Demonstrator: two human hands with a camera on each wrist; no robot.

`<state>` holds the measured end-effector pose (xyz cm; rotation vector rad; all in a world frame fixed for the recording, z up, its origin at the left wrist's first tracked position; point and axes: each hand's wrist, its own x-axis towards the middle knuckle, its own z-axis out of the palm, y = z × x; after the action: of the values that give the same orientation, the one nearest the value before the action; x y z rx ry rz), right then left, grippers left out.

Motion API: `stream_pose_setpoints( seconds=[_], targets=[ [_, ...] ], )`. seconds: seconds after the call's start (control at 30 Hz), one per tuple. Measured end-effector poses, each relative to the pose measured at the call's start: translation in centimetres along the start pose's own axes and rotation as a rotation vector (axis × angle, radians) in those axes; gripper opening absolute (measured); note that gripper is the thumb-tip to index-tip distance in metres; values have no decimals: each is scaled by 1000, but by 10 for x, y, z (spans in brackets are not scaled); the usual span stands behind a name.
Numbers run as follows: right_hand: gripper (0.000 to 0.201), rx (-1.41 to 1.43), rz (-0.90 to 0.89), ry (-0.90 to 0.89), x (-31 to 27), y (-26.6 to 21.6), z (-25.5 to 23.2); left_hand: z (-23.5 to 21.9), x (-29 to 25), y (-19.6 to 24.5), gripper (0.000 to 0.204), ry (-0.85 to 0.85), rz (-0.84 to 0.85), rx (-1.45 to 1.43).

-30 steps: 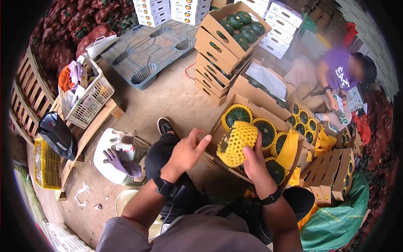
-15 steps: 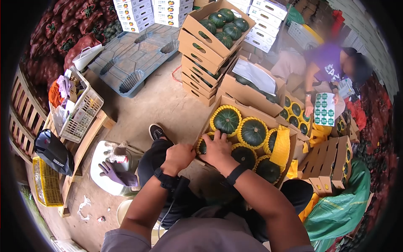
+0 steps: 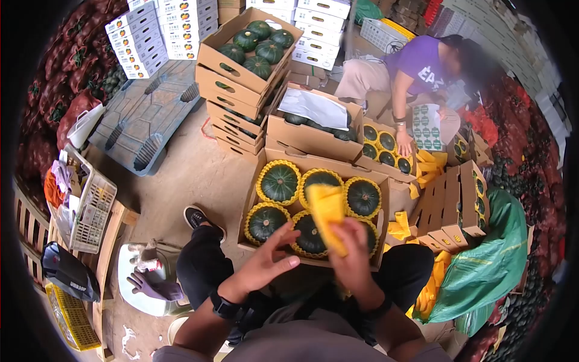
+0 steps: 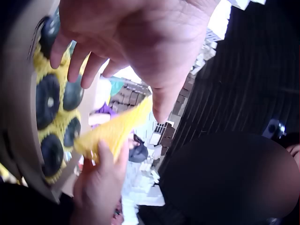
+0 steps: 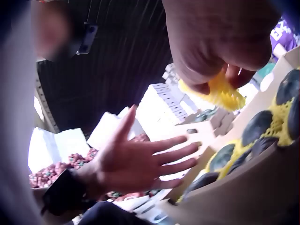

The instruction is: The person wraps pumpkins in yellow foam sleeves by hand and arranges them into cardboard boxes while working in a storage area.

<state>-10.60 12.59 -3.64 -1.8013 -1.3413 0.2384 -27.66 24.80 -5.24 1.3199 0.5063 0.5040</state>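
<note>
The right hand (image 3: pixel 354 256) pinches a flattened yellow foam net (image 3: pixel 327 212), blurred, above the near side of a cardboard box (image 3: pixel 384 181). Several dark green squashes, each in a yellow net, sit in that box; one is the squash (image 3: pixel 280 182) at its far left corner. Fingers spread, the left hand (image 3: pixel 260 271) is just off the box's near edge and holds nothing. The left wrist view shows the left palm (image 4: pixel 136 37) above the net (image 4: pixel 115 133). In the right wrist view the net (image 5: pixel 216 93) hangs from the right hand (image 5: pixel 225 42), with the left hand (image 5: pixel 140 161) spread apart from it.
Beyond the box are another squash box (image 3: pixel 313 137) and a tall box stack (image 3: pixel 232 90). A person in purple (image 3: pixel 416 66) sits at the back right. On the left stand a white stool (image 3: pixel 142 292) with a glove and a plastic crate (image 3: pixel 93 208). Green sacking (image 3: pixel 482 259) lies right.
Both hands have left the box's near left squash. The yellow net that lay on the right side of the box is now in the right hand. The view has shifted right.
</note>
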Motion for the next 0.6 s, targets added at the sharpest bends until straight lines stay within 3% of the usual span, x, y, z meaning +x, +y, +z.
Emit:
stream_pose_setpoints(
  seconds=[0.03, 0.07, 0.1, 0.13, 0.17, 0.2, 0.23, 0.27, 0.3, 0.33, 0.37, 0.4, 0.43, 0.47, 0.5, 0.6],
  targets=[
    [38, 162, -110, -294, -6, -15, 3, 11, -1, -3, 52, -95, 23, -95],
    [38, 133, -216, -317, -11, -15, -1, 17, 0, 1, 41, -50, -122, -409],
    [40, 101, -320, -340, -13, -13, -5, 8, 4, 5, 33, 20, -83, -419],
    [40, 44, -141, -87, -10, -11, -19, -4, 12, 14, 31, 123, -33, -421],
    [43, -5, 23, 235, -10, 8, -26, -18, 26, 23, 36, 272, 105, -257],
    [51, -99, 144, 432, -9, 37, -39, -38, 38, 23, 39, 501, 183, -50],
    [57, -237, 249, 521, -11, 67, -54, -63, 46, 20, 39, 552, 111, -48],
    [57, -247, 411, 492, -22, 97, -64, -98, 54, 5, 40, 576, -38, -7],
    [61, -245, 559, 272, -44, 146, -64, -135, 61, -18, 40, 482, -259, 24],
    [63, 172, 774, 66, -41, 134, -66, -136, 66, -22, 41, 360, -395, -62],
    [64, 313, 788, -14, -43, 132, -62, -132, 73, -26, 42, 234, -535, -142],
    [64, 449, 811, -95, -45, 130, -57, -129, 75, -34, 43, 203, -545, -158],
    [64, 279, 690, -59, -54, 142, -49, -125, 77, -43, 44, 176, -553, -178],
    [61, 566, 754, -37, -52, 130, -61, -115, 77, -43, 47, 143, -529, -225],
    [64, 680, 722, -25, -54, 116, -71, -106, 74, -37, 49, 117, -505, -277],
    [70, 873, 470, -54, -65, 119, -84, -94, 67, -15, 57, 45, -455, -346]
  ],
)
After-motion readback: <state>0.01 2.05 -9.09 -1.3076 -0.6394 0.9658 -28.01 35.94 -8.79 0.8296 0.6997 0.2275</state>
